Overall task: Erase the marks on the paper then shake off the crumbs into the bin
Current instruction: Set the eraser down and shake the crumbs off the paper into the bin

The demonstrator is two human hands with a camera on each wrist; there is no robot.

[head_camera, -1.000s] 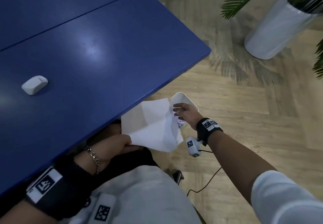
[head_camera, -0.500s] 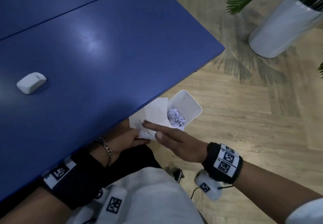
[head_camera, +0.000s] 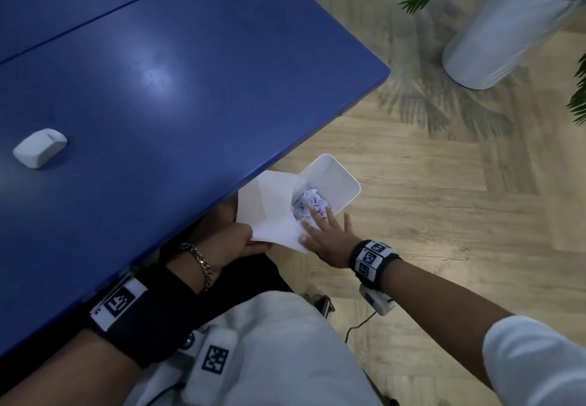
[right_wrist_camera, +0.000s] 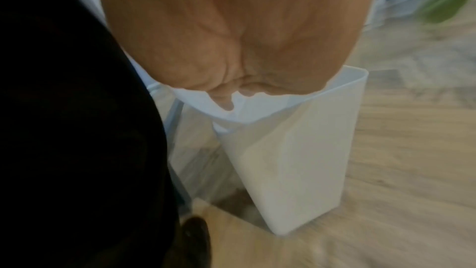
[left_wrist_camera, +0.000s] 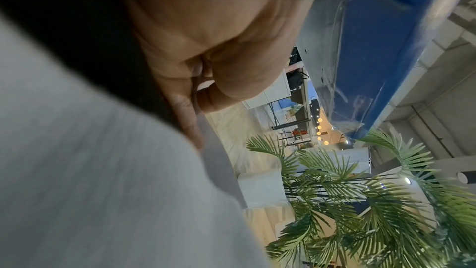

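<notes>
A white sheet of paper (head_camera: 269,209) slopes down from under the table edge, its lower end over the open white bin (head_camera: 344,174). My left hand (head_camera: 244,237) pinches the sheet's near corner between thumb and fingers; the left wrist view shows that pinch (left_wrist_camera: 201,89) on the paper's edge (left_wrist_camera: 219,162). My right hand (head_camera: 323,233) lies flat on the sheet's lower right part, fingers straight and pointing into the bin. In the right wrist view its fingertips (right_wrist_camera: 228,102) sit above the bin (right_wrist_camera: 296,160). A white eraser (head_camera: 39,147) lies on the blue table (head_camera: 158,72).
A crumpled ball of marked paper (head_camera: 312,204) lies inside the bin. The bin stands on the wooden floor beside the table's corner. A tall white planter (head_camera: 507,25) with a palm stands at the far right. My lap in light cloth fills the lower middle.
My right hand let go of the paper's far edge, flattened, and slid across the sheet toward the bin. The paper now slopes lower, over the bin. The left hand kept its hold.
</notes>
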